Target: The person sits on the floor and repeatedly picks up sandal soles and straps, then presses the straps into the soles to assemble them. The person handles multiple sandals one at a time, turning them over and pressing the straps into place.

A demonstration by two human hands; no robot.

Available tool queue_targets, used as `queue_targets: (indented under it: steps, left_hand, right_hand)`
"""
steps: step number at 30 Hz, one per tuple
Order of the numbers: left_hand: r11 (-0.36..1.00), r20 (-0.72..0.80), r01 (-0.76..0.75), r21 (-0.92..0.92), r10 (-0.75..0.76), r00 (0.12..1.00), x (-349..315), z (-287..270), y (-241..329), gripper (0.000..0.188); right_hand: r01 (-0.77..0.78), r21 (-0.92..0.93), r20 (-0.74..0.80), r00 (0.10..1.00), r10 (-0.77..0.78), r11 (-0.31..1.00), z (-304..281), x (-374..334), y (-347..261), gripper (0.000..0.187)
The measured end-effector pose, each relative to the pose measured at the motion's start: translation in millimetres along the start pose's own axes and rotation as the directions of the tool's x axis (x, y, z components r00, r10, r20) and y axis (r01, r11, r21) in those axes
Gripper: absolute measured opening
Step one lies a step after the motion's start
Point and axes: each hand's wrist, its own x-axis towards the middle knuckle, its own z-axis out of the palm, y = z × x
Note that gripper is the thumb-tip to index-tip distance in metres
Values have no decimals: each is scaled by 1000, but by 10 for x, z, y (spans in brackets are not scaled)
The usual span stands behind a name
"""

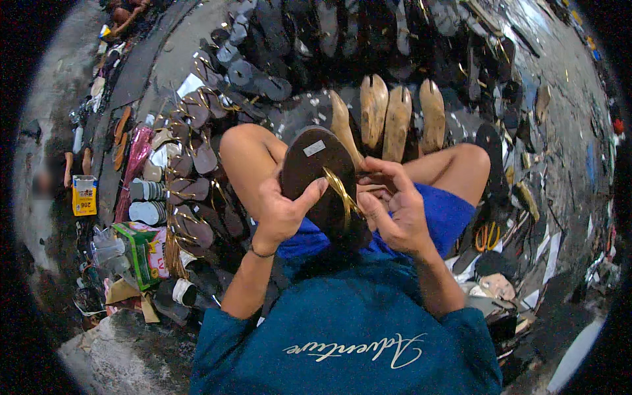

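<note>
A dark brown sandal [304, 172] with a small pale sticker near its toe end is held up over my lap. My left hand [282, 209] grips its left side, with the thumb lying across the top of the sole by the strap. A shiny gold strap [340, 191] crosses the sandal toward its right edge. At that edge my right hand [395, 205] is closed, thumb and bent fingers pinching by the strap's end. Whatever lies between those fingertips is hidden. Just beyond the sandal, several wooden shoe lasts [374, 112] stand in a row.
To the left lie many finished-looking sandals with gold straps [191, 189], a pink plastic bundle [136, 155], a yellow box [84, 195] and a green-and-pink package [140, 253]. Yellow-handled scissors [488, 237] rest at the right. Rows of dark soles [273, 29] fill the far side.
</note>
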Motion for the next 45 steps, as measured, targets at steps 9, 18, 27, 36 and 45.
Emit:
queue_targets:
  steps: [9,18,27,36,45]
  left_hand:
    - [960,-113,157,-231,-186,976,303,67,-295,59]
    - [971,-54,80,-225,-94,994,-42,276,-614,65]
    - [976,133,107,-191,-82,988,47,-213,-240,57]
    - [840,540,-493,228,312,781,-513,-312,418,40]
    - [849,541,-444,287,239,807,-663,-381,451,34]
  right_hand:
    - [-43,-192,46,998,52,981,10,31,15,37]
    - [3,-143,-280,959,-43,990,-53,137,251,23]
    - [449,-318,210,892,-400,835,-1,-93,112,39]
    - [395,-81,550,783,-290,915,-110,-241,-162,51]
    - [454,-112,608,735,-300,884,27,-156,-241,45]
